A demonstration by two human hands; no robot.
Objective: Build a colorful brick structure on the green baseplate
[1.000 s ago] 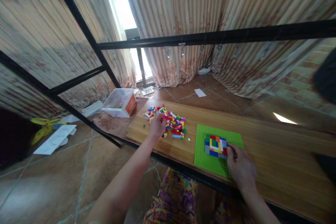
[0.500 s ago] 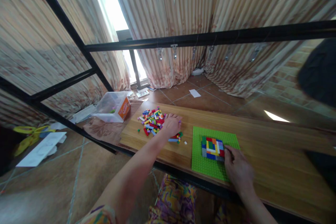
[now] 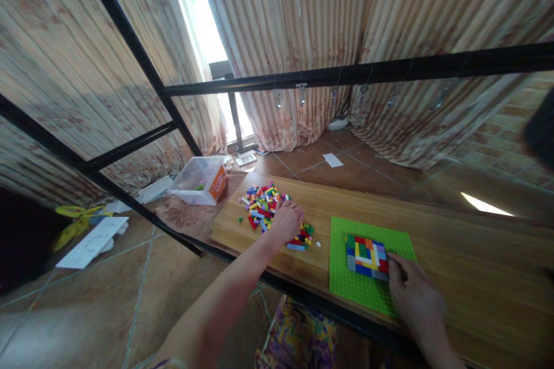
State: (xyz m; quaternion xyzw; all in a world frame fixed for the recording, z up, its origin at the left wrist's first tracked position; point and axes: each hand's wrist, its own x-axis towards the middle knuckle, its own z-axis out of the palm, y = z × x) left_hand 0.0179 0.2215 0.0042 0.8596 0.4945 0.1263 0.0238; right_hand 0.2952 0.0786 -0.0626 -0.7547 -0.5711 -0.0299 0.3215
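My left hand (image 3: pixel 288 222) lies palm down over the right part of a pile of loose toy bricks (image 3: pixel 262 202), fingers stretched out and fingertips among the bricks. On the green baseplate (image 3: pixel 372 297) sits a low, square build of coloured toy bricks (image 3: pixel 367 255), with rings of blue, red, white and yellow. The curled fingers of my right hand (image 3: pixel 415 291) close against the right edge of this brick build; the palm side is hidden. A small white brick (image 3: pixel 318 244) lies alone between the pile and the baseplate.
A clear plastic box (image 3: pixel 197 181) with an orange label stands left of the wooden table (image 3: pixel 277 268). A black metal rail (image 3: pixel 337 76) runs across behind the table. Papers (image 3: pixel 93 242) and a yellow bag (image 3: pixel 78 222) lie on the tiled floor.
The camera view has shifted, so everything appears further right and slightly lower. My left hand has moved little over the pile, and my right hand stays at the edge of the brick build.
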